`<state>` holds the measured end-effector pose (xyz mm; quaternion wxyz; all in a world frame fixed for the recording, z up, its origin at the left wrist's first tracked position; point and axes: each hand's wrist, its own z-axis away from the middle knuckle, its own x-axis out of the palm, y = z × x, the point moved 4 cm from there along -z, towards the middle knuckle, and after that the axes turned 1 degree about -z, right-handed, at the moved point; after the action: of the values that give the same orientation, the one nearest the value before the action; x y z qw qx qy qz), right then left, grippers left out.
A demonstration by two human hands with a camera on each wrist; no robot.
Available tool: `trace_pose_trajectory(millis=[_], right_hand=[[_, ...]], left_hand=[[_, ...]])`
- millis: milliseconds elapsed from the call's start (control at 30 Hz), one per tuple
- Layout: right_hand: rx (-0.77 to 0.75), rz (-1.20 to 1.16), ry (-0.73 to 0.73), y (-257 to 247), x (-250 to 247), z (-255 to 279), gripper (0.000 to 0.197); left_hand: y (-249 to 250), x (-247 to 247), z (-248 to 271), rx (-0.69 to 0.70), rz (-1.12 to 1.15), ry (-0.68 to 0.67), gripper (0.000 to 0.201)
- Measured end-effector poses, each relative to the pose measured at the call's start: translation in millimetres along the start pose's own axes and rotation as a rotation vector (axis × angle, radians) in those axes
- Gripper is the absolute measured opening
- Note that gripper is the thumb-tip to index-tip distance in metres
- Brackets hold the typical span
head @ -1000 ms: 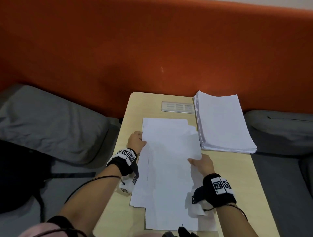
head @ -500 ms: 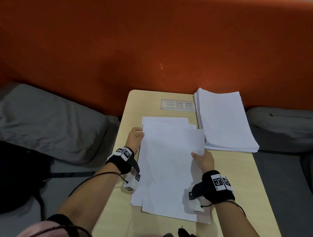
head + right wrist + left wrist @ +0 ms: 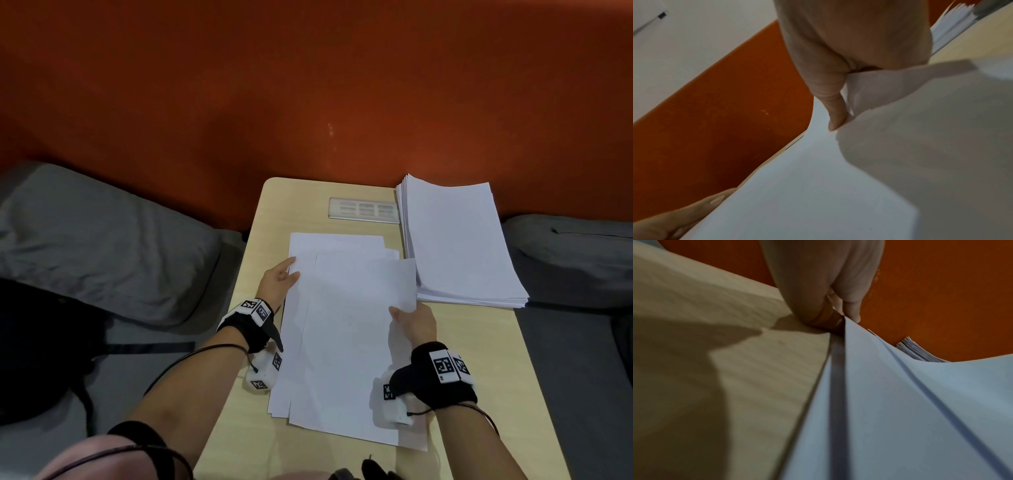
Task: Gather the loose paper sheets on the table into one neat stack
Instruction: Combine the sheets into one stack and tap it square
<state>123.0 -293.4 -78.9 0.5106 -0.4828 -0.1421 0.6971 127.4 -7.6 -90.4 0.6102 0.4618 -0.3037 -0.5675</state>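
I pinch the loose sheets (image 3: 346, 329) by their side edges, left hand (image 3: 278, 278) and right hand (image 3: 415, 322), fanned on the bench (image 3: 493, 370) between my grips; they look light, floppy and slippery.

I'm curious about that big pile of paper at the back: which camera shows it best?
The head view: the tall paper stack shows whole on the table's far right corner. The left wrist view catches only fanned corners; the right wrist view shows blurred edges.
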Motion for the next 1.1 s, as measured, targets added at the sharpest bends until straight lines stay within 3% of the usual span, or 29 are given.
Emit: trace_pose_trajectory(millis=[133,300,500,567,633,700,800,933,1100], right_hand=[[0.004,-0.004,0.000,0.8,0.6,-0.8,0.034],[0.004,-0.023,0.001,2.3,1.0,-1.2,0.033],[0.015,-0.032,-0.005,2.3,0.2,-1.6,0.033],[0.011,-0.030,-0.004,2.2,0.6,-2.1,0.033],[0.013,-0.028,0.002,2.0,0.4,-2.6,0.032],[0.014,-0.031,0.002,1.9,1.2,-3.3,0.032],[0.006,-0.032,0.007,3.1,2.3,-3.6,0.033],[-0.001,-0.066,0.000,3.5,1.7,-2.5,0.030],[0.009,-0.208,-0.021,-2.7,3.5,-4.9,0.034]], left_hand=[[-0.7,1.3,0.7,-0.016,0.047,-0.023,0.055],[1.8,2.3,2.3,0.060,0.013,-0.055,0.047],[19.7,7.9,-5.4,0.226,-0.530,0.003,0.044],[26.8,7.0,-6.5,0.292,-0.626,0.106,0.035],[28.7,5.5,-7.0,0.296,-0.494,0.181,0.025],[24.1,6.5,-6.5,0.223,-0.266,0.161,0.015],[16.0,1.3,-6.4,0.142,-0.048,0.158,0.035],[17.0,-2.3,-3.2,0.097,0.033,0.147,0.032],[19.5,-3.7,-2.8,0.063,0.090,0.117,0.015]])
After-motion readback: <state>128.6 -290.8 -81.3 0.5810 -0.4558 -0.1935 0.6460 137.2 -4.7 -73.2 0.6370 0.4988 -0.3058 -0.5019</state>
